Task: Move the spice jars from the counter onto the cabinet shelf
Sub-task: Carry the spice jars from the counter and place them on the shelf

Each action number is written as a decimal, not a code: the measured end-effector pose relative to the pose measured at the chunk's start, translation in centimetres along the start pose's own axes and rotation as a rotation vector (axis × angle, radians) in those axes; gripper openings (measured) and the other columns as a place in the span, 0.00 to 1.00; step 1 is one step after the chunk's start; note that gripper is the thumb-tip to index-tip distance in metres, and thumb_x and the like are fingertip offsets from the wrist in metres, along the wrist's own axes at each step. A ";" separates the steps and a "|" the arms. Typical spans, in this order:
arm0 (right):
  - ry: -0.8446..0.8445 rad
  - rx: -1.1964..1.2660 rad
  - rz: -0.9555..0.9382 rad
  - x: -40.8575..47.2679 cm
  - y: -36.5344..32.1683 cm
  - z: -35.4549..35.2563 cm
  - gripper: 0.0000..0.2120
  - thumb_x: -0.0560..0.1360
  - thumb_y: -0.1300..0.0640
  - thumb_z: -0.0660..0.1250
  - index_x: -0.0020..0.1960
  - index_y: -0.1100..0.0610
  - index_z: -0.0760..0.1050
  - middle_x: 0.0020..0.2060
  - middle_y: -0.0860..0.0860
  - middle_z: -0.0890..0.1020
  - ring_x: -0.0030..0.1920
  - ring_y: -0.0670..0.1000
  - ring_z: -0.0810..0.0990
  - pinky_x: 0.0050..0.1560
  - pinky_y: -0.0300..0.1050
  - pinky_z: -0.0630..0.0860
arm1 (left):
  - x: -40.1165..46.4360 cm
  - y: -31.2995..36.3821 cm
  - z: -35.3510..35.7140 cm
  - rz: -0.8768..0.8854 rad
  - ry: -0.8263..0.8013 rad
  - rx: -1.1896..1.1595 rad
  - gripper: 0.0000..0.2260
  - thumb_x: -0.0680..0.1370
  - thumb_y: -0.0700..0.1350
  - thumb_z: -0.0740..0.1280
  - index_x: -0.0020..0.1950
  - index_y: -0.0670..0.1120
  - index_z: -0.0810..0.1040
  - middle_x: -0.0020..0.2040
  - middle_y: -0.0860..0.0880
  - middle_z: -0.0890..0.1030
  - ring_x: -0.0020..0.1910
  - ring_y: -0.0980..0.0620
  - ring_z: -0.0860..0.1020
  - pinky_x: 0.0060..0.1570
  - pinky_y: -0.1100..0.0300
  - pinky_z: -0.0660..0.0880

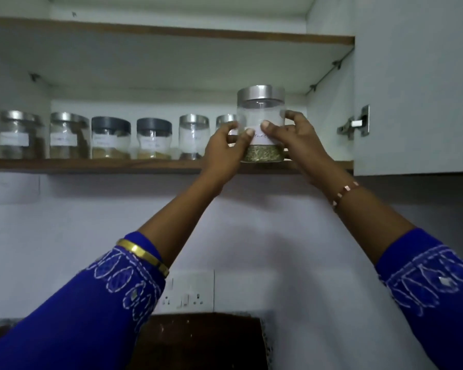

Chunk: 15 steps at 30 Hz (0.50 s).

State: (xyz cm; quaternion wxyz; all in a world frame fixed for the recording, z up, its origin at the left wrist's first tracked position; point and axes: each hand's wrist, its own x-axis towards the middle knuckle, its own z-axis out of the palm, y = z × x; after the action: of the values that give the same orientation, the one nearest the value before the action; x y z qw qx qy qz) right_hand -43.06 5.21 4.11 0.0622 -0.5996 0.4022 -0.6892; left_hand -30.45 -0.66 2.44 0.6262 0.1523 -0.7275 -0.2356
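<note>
Nearest to me are my two blue embroidered sleeves, the left sleeve (pixel 96 297) with a gold bangle (pixel 142 256) at its cuff and the right sleeve (pixel 433 279) further out, with a thin bracelet (pixel 344 194) on the wrist above it. Both arms reach up to the cabinet. My left hand (pixel 222 153) and my right hand (pixel 297 140) are wrapped round one glass jar (pixel 261 113) from either side, thumbs pressed on its white label, fingers curled behind the glass. The jar stands upright between the two hands, silver lid on top, greenish dried spice filling its bottom part. Its base sits at the front edge of the lower shelf (pixel 91 165); I cannot tell whether it rests on the wood or hangs just above it.

To the left of my left hand a row of other jars (pixel 110 137) stands on the same shelf, some with silver lids, two with dark lids, each with a white label. One more silver lid shows just behind my left fingers. Above my hands runs an upper shelf (pixel 171 30). To the right of my right hand the open cabinet door (pixel 417 84) hangs with its metal hinge (pixel 354 124). Below my left forearm a white wall socket (pixel 189 292) sits on the wall, and a dark counter (pixel 203 340) lies under it
</note>
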 end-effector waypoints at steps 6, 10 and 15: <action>0.057 -0.120 -0.026 4.7 1.7 -1.0 0.28 0.73 0.50 0.68 0.67 0.58 0.62 0.60 0.60 0.76 0.56 0.56 0.80 0.42 0.40 0.78 | 4.6 -0.3 2.5 -0.002 -0.023 0.001 0.19 0.79 0.46 0.62 0.68 0.42 0.68 0.56 0.44 0.78 0.54 0.47 0.78 0.58 0.52 0.76; 0.063 -0.197 -0.010 5.6 4.0 -1.9 0.24 0.75 0.51 0.66 0.67 0.60 0.66 0.56 0.58 0.77 0.56 0.58 0.79 0.53 0.51 0.78 | 6.1 -2.1 4.0 -0.057 -0.094 0.086 0.20 0.78 0.47 0.63 0.68 0.42 0.68 0.56 0.39 0.80 0.55 0.42 0.79 0.56 0.50 0.76; 0.021 -0.339 -0.026 6.4 6.5 -2.6 0.20 0.77 0.49 0.62 0.66 0.57 0.69 0.54 0.58 0.81 0.52 0.54 0.80 0.55 0.47 0.76 | 7.1 -4.3 5.1 -0.083 -0.180 0.188 0.21 0.78 0.48 0.64 0.69 0.43 0.67 0.57 0.41 0.80 0.56 0.44 0.78 0.51 0.58 0.72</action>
State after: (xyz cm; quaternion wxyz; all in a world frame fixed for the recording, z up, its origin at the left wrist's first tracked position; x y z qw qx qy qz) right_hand -49.69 -1.52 5.04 -0.0528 -0.5996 0.5052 -0.6185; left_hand -36.95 -7.17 5.56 0.5310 0.2183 -0.7928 -0.2047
